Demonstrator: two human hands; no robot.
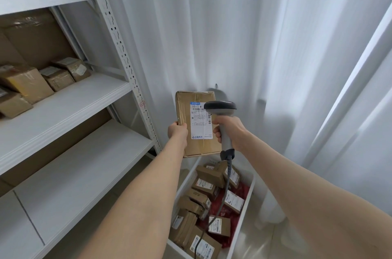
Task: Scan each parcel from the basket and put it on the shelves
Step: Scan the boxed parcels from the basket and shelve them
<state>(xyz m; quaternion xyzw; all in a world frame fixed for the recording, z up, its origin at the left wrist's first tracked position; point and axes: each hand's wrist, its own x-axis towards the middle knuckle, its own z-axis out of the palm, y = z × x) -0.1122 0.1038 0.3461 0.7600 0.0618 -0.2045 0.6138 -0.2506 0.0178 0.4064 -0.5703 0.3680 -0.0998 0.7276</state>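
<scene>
Gripping the parcel (196, 123) by its left edge, left hand (177, 131) holds it above the basket (247, 201); right hand (230, 131) grips scanner (220, 107).

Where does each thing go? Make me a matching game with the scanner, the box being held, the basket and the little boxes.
Things:
1. scanner
2. held parcel
3. basket
4. small boxes

Places:
A. on the floor
B. in the left hand
C. on a shelf
D. in the right hand

Pairs: 1-D, 2-B, 3-A, 4-C
</scene>
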